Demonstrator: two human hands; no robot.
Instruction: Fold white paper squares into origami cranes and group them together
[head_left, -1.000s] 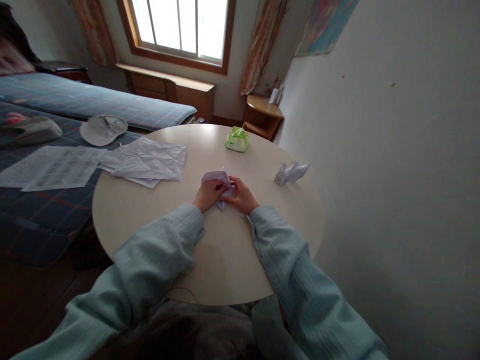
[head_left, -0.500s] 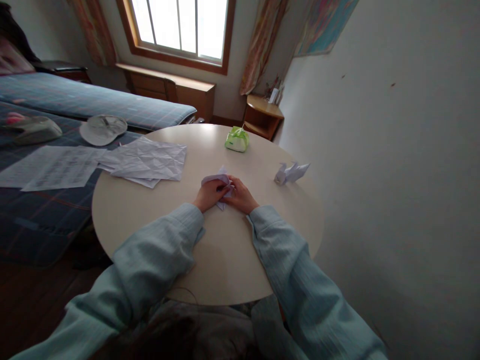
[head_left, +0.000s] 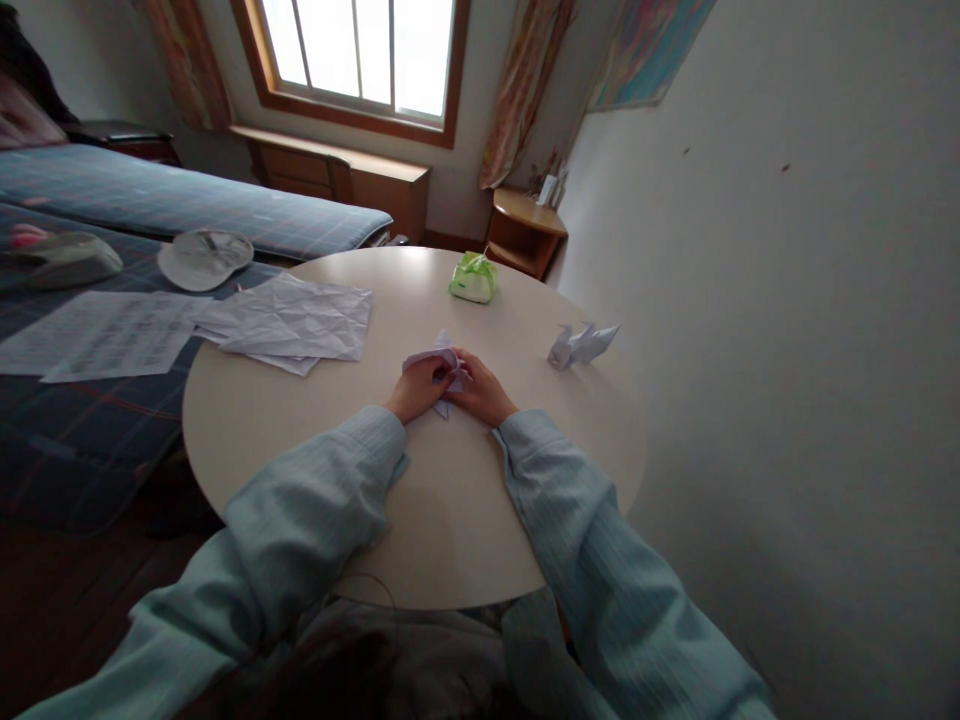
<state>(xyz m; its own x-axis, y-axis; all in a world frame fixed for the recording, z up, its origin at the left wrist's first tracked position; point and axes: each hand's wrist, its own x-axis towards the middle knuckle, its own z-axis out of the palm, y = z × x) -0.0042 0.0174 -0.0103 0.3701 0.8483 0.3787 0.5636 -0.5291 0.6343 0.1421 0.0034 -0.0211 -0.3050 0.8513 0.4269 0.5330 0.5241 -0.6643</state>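
Through the head camera I see both hands at work near the middle of the round white table (head_left: 450,520), on a piece of folded white paper (head_left: 429,354). The left hand (head_left: 414,388) grasps it from the left side, thumb and fingers bent inward; the right hand (head_left: 484,388) pinches it from the right, fingertips meeting close to the left ones. I cannot tell exactly which fold each fingertip presses, as the hands cover much of it. One point of the paper juts toward the table's far edge, another toward the near edge.

By the table's right edge I have a folded paper bird (head_left: 583,347), well apart from the right hand. A green tissue pack (head_left: 472,278) sits near the far edge. Creased white sheets (head_left: 307,315) lie overlapping at the left edge, partly past it. Beyond that edge, printed sheets (head_left: 127,335) and a pale cap (head_left: 206,260) lie on the plaid mattress (head_left: 82,450). Both forearms, in light blue sleeves (head_left: 315,490), come in over the near edge.
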